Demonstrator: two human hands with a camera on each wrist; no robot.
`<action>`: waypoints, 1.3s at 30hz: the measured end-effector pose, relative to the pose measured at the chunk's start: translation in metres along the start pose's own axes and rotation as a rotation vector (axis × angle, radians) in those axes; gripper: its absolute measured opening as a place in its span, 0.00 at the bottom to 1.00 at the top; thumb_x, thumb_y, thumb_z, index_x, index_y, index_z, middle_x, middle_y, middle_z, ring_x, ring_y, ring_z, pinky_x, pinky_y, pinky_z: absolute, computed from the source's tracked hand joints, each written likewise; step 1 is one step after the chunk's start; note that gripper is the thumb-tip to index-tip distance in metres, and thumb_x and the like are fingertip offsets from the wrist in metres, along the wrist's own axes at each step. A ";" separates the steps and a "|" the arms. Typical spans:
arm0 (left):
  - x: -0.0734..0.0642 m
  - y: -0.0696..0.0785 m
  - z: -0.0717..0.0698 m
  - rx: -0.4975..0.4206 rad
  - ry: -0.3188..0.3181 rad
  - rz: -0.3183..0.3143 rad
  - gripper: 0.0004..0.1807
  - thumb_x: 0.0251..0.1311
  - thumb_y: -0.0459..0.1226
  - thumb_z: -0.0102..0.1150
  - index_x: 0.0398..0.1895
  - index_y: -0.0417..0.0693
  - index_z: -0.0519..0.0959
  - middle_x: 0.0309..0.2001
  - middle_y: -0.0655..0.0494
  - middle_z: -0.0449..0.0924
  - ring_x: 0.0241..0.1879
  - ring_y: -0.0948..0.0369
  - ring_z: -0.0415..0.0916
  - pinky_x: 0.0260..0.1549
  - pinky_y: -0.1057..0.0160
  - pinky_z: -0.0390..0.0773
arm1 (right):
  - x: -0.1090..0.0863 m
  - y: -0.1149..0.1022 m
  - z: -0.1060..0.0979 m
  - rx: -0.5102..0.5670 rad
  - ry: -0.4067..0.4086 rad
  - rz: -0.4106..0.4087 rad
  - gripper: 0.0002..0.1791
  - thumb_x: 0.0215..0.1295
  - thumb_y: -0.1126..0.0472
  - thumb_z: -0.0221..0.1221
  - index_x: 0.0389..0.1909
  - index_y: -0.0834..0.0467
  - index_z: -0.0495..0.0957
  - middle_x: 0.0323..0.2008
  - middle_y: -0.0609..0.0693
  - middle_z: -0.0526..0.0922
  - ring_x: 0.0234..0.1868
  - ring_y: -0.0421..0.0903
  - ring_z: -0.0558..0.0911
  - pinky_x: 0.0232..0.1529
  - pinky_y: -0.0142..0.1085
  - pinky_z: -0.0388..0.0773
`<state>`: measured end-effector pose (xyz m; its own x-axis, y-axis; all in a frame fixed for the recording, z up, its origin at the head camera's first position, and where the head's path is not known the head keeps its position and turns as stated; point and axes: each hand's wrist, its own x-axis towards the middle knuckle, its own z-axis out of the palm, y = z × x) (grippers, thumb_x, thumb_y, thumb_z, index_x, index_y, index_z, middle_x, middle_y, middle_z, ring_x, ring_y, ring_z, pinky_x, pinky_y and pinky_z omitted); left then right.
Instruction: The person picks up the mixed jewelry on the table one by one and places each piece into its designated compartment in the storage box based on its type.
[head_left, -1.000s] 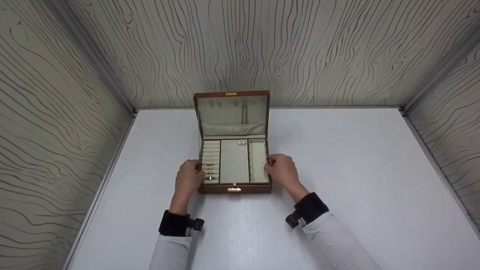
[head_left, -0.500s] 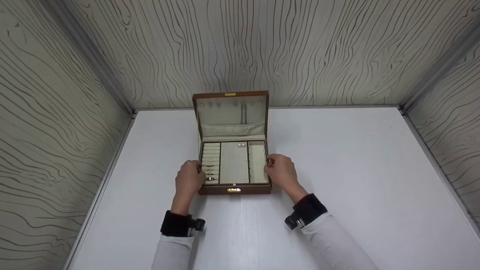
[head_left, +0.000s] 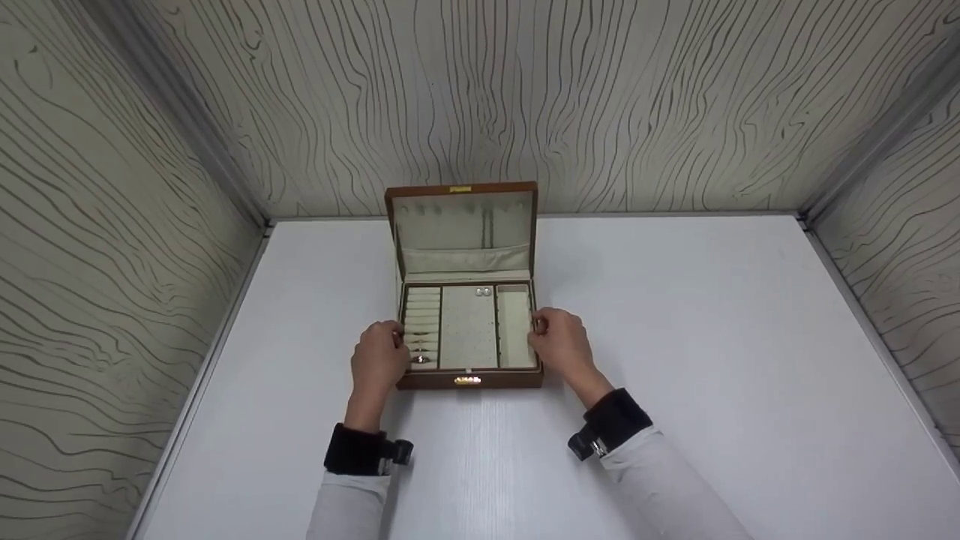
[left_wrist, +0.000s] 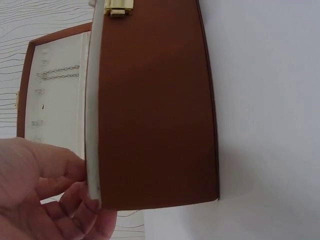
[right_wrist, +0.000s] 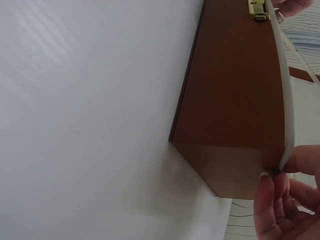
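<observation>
A brown jewelry box stands on the white table with its lid raised. Inside lies a cream compartment tray. Several rings sit in its left-hand rolls, and two round stud earrings are at the back of the middle panel. From the lid hangs a chain necklace. My left hand pinches the tray's left edge; my right hand pinches its right edge. In both wrist views the fingertips are at the box's top rim, partly hidden behind it.
The white table extends on both sides of the box and in front of it. Behind the lid rises a wall with a wood-grain pattern. Similar panels flank the table left and right.
The tray has sunk slightly deeper into the box, its back edge moving a little toward me. Both hands keep their places at its sides.
</observation>
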<state>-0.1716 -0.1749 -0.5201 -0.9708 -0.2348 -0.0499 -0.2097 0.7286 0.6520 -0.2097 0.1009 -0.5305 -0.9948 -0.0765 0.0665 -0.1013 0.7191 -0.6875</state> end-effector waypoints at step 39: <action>0.010 -0.036 -0.006 -0.426 -0.184 -0.192 0.21 0.60 0.32 0.65 0.57 0.37 0.78 0.52 0.41 0.80 0.42 0.54 0.82 0.36 0.60 0.83 | 0.001 0.000 -0.013 0.085 -0.127 0.026 0.15 0.64 0.66 0.60 0.51 0.66 0.81 0.28 0.49 0.79 0.28 0.44 0.75 0.30 0.36 0.72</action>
<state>-0.1727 -0.2067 -0.5396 -0.9318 -0.1938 -0.3070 -0.3578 0.3467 0.8671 -0.2106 0.1096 -0.5211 -0.9880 -0.1491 -0.0409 -0.0689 0.6614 -0.7469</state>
